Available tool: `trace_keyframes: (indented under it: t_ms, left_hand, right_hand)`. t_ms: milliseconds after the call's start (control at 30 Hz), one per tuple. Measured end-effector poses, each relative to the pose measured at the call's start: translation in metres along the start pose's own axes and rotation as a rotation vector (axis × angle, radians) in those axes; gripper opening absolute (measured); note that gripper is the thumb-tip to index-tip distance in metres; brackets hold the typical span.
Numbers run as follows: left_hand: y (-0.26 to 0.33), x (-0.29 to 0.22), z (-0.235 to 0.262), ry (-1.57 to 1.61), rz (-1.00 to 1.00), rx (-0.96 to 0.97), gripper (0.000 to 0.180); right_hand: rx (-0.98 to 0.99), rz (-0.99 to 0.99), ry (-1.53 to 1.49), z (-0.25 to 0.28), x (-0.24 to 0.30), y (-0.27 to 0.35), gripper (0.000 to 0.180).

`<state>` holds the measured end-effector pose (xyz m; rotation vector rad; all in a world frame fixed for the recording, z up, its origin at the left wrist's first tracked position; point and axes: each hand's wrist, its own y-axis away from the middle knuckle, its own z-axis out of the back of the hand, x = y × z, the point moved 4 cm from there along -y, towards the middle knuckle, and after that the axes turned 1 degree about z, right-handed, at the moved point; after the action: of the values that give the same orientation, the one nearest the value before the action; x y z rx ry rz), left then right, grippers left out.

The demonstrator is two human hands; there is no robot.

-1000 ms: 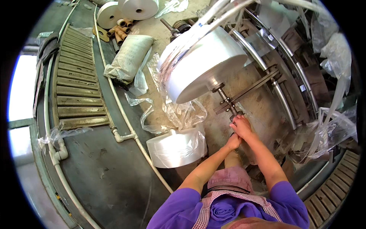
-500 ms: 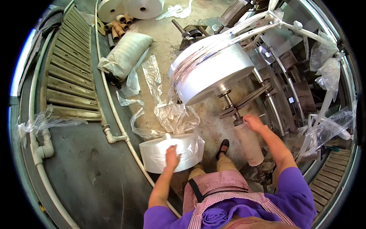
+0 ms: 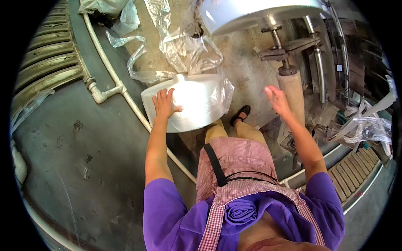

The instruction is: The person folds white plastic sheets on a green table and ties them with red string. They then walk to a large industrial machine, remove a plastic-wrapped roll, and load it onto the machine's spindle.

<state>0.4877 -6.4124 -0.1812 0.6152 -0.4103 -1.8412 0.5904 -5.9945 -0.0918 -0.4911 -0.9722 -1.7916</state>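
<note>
A wide, shiny roll of plastic film [image 3: 201,106] stands in front of me, left of my legs. My left hand [image 3: 166,103] lies on its left side with the fingers spread. Loose clear film [image 3: 228,94] hangs at the roll's right side. My right hand [image 3: 276,99] is in the air with its fingers loosely apart and nothing seen in them. Close to its right stands a pale cylinder [image 3: 292,90] on a metal shaft [image 3: 277,37]. Farther up, that shaft carries a large white film roll [image 3: 259,10], cut off by the view's upper edge.
Crumpled strips of clear film [image 3: 171,56] lie on the floor beyond the near roll. A white pipe [image 3: 136,100] runs along the dark surface [image 3: 83,159] at left. Machine rods [image 3: 320,75] and tangled plastic [image 3: 368,125] stand at right. A slatted panel [image 3: 354,171] is at lower right.
My view has tilted down toward my body. My right hand has come off the shaft end by the cylinder and moved left. My left hand has shifted to the near roll's left side, fingers spread.
</note>
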Motion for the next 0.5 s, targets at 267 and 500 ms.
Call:
trace_keyframes:
  t_ms: [267,500]
  left_hand:
    - [-0.018,-0.085,-0.003,-0.083,-0.022,-0.082,0.090]
    - [-0.055,-0.203,-0.038,-0.153,-0.184,-0.168,0.077]
  right_hand:
    - [0.170,-0.132,-0.103,-0.072,-0.021,0.051,0.027]
    - [0.066,-0.351,-0.256,-0.086,-0.068,0.107,0.024]
